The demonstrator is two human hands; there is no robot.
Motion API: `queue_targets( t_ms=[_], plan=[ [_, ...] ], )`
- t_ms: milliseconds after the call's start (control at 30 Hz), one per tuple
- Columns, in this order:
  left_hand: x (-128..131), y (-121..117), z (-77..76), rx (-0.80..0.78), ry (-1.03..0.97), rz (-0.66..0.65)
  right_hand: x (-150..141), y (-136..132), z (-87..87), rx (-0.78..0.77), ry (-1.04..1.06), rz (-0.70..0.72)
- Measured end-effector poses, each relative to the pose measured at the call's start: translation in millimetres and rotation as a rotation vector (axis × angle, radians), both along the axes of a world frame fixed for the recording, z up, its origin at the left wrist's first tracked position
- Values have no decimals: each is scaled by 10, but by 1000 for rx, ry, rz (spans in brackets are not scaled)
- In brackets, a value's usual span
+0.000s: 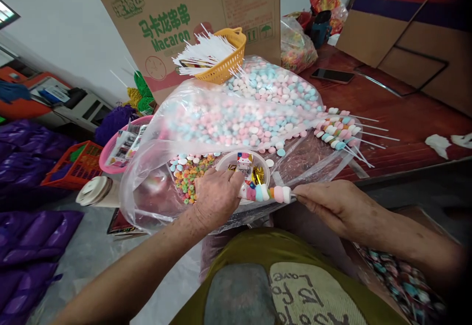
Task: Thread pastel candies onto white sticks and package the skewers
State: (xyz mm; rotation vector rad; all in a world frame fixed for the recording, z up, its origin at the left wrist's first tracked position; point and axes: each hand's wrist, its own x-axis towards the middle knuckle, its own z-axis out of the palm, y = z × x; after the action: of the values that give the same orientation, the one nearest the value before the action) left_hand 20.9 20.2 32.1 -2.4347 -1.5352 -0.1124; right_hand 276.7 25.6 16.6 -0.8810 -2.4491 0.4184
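Observation:
A marshmallow skewer (282, 194), threaded with pink, white, blue and orange pieces, lies level in front of me. My right hand (335, 207) pinches the stick at its right end. At the other end my left hand (219, 192) is closed, its fingers curled round the skewer's tip and partly hiding it. Just behind is a white bowl (268, 160) with a small printed packet (244, 162) and gold twist ties (259, 174). Colourful ring candies (188, 180) lie beside my left hand. Several filled skewers (337, 129) are stacked at the right, sticks pointing outward.
A large clear bag of pastel marshmallows (258, 113) spreads across the table (387, 113). A yellow basket of white sticks (221, 67) rests behind it, before a cardboard box (162, 0). At left stands a pink basket (106, 155); a phone (333, 75) lies back right.

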Motion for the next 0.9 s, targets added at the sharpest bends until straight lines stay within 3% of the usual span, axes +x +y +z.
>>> queue_targets(
  t_ms=[67, 233, 333, 467, 700, 800, 900],
  plan=[
    [7, 14, -15, -121, -85, 15, -14, 11, 39, 40, 10, 30],
    [-17, 36, 83, -824, -510, -20, 29, 100, 164, 469, -23, 72],
    [-46, 25, 113, -1077, -800, -50, 73, 148, 205, 620, -44, 105],
    [-55, 30, 98, -1178, -1000, -16, 103, 155, 223, 656, -106, 146],
    [15, 92, 105, -1536, -872, 147, 86, 127, 356, 811, -175, 257],
    [48, 105, 105, -1476, -799, 97, 34, 187, 394, 797, -224, 293],
    [49, 116, 123, -1257, -716, 45, 5, 257, 331, 661, -313, 299]
  ],
)
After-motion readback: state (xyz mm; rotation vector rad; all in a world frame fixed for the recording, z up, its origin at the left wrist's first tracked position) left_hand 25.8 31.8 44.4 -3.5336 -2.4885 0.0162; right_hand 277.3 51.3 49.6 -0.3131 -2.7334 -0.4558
